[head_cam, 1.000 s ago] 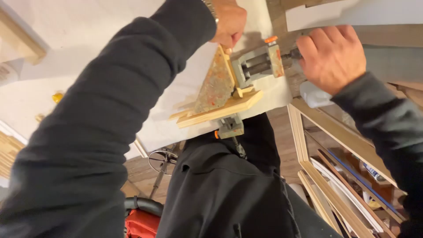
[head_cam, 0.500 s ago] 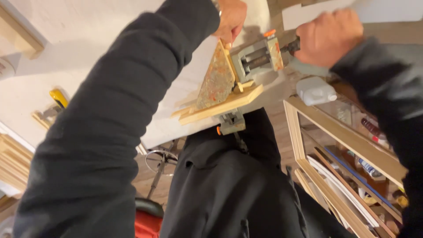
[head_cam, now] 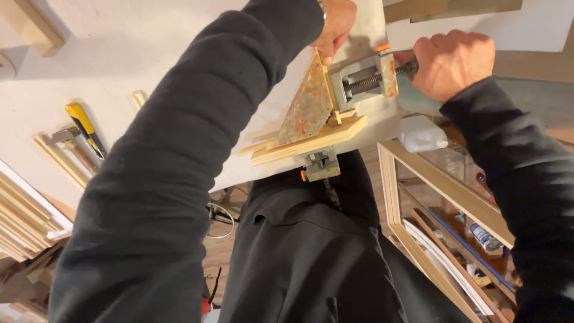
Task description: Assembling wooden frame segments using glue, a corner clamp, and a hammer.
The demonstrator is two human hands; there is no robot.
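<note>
At upper centre of the frame a grey corner clamp (head_cam: 359, 84) grips a mottled triangular piece (head_cam: 311, 107) and a wooden strip (head_cam: 311, 142) at the white bench (head_cam: 119, 66) edge. The right hand (head_cam: 451, 63) has its fingers wrapped around the screw handle, apparently tightening; the left hand (head_cam: 335, 24) pinches the piece's top. Next seems to call for steady alignment while turning. A yellow-handled tool (head_cam: 84, 125) lies at left.

A yellow-handled tool (head_cam: 84, 127) lies on the pale counter (head_cam: 149, 54) beside thin wooden strips (head_cam: 60, 160). A white plastic bottle (head_cam: 421, 134) rests near a wooden frame (head_cam: 445, 191), stacked slats (head_cam: 24, 221) far off.
</note>
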